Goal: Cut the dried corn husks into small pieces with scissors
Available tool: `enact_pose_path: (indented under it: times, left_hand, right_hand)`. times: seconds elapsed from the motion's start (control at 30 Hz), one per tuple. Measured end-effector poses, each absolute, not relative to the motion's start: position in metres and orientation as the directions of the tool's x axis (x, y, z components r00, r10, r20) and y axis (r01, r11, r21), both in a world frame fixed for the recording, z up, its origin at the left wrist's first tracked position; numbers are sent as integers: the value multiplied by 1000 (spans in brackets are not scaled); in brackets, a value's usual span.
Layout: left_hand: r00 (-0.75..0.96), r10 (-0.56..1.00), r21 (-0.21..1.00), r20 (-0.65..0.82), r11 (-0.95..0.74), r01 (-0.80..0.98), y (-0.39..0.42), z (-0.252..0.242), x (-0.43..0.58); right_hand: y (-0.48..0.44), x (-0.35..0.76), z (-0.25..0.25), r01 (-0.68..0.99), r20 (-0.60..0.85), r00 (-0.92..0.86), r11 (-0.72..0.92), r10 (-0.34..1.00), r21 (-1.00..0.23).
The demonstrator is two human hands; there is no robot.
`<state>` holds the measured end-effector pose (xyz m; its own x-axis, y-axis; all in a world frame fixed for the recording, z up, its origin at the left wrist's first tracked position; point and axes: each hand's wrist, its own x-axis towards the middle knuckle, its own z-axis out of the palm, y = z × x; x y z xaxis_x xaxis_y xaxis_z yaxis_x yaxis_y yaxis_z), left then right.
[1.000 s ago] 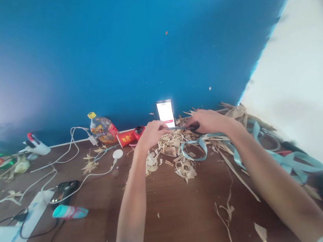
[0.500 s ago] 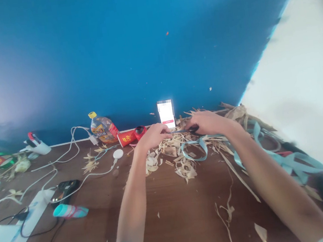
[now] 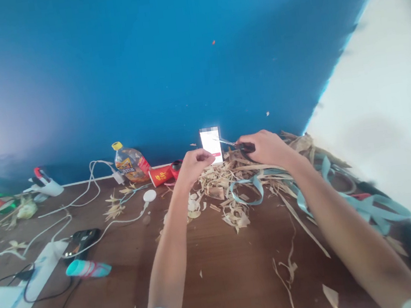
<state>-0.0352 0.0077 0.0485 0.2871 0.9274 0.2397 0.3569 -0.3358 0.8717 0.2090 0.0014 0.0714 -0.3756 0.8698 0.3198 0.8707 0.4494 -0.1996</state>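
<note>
My right hand (image 3: 265, 147) is closed around the dark handles of a pair of scissors (image 3: 228, 142), whose blades point left across the lit phone screen. To the left, my left hand (image 3: 196, 165) has its thumb and fingertips pinched together; whatever they hold is too small to make out. Both hands hover over a heap of dry tan husk scraps (image 3: 217, 185). Behind them, a phone (image 3: 211, 145) leans upright against the blue wall. A loop of pale blue ribbon (image 3: 259, 190) lies on the scraps below my right hand.
Left of my hands are a red can (image 3: 161, 175) lying down, a yellow-capped plastic bottle (image 3: 131, 164) and a white charging cable (image 3: 123, 221). Farther left sit a power strip (image 3: 30, 293) and a turquoise tube (image 3: 88, 268). Husk strips and ribbon (image 3: 382, 206) spread along the right.
The scissors have lifted and now tilt upward to the left, away from my left hand. My right hand rose slightly; my left hand shifted a little, still pinched.
</note>
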Motion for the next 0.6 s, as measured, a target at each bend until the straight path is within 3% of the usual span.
enact_pose_path:
  times: [0.23,0.6]
  left_hand:
    - [217,944,947,248,-284,152,10,43,-29]
    - [130,957,958,259,-271,89,11,37,-17]
  right_hand:
    - [0,202,71,841,335,-332,438,882,-318]
    - [3,196,65,837,323,-332,435,886,-332]
